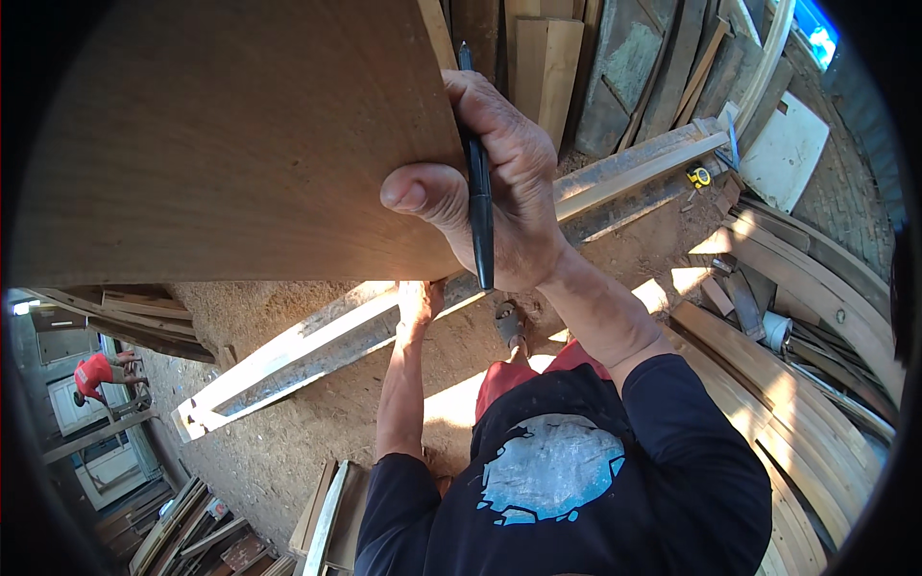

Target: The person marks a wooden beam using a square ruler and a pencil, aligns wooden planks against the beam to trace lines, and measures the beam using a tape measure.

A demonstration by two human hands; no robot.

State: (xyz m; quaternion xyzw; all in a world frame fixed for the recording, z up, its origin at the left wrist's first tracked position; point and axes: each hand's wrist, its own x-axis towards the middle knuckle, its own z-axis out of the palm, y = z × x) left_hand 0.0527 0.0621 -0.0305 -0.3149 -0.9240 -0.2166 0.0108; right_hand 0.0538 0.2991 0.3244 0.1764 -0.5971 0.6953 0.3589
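Observation:
A broad brown wooden board (240, 144) fills the upper left, raised close in front of me. My right hand (514, 163) grips its right edge, with the thumb pressed flat on the face and the fingers hidden behind. A black pen (483, 230) is tucked between that thumb and the palm, its tip pointing up. Lower down, my left hand (418, 300) holds the board's bottom edge; the board hides part of its fingers.
Long timber beams (317, 341) lie diagonally across the dusty ground beneath the board. A yellow tape measure (698, 178) rests beside their far right end. Planks (547, 67) lean at the back, and more timber (768, 384) is stacked at right. Another person (93, 374) in red bends at far left.

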